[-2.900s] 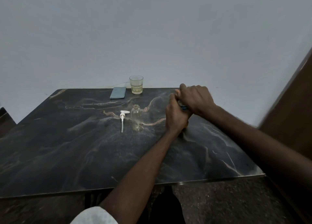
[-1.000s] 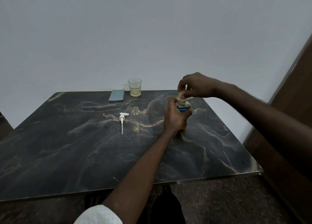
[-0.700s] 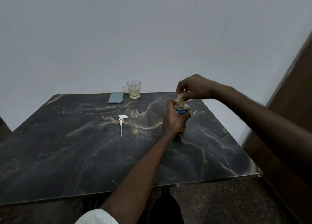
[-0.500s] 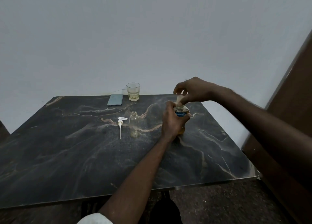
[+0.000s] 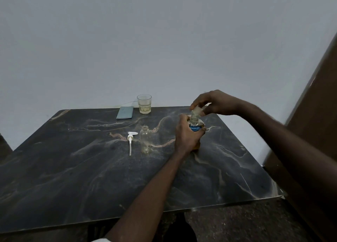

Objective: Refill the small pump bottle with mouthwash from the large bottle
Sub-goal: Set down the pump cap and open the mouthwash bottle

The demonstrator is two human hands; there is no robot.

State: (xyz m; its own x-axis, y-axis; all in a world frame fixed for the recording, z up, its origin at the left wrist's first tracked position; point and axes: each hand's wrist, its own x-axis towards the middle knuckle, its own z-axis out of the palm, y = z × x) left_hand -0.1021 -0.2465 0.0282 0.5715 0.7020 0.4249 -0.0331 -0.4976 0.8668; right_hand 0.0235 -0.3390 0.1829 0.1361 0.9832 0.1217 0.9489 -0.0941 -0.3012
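The large mouthwash bottle point(image 5: 195, 125), clear with a blue label and amber liquid, stands upright on the dark marble table point(image 5: 91, 177). My left hand point(image 5: 186, 135) is wrapped around its body. My right hand point(image 5: 213, 104) pinches its clear cap point(image 5: 196, 112) at the top of the neck. To the left stands the small empty clear bottle point(image 5: 145, 139) with its mouth uncovered. Its white pump head point(image 5: 130, 140) lies flat beside it, tube pointing toward me.
A glass point(image 5: 144, 104) with a little pale yellow liquid stands at the far edge, with a grey-blue phone point(image 5: 125, 112) and a thin cable to its left. A brown wooden panel point(image 5: 313, 114) rises on the right. A plain wall lies behind.
My right hand rose from covering the bottle top to pinching the cap with its fingertips. The left hand kept its grip on the bottle. The camera tilted slightly.
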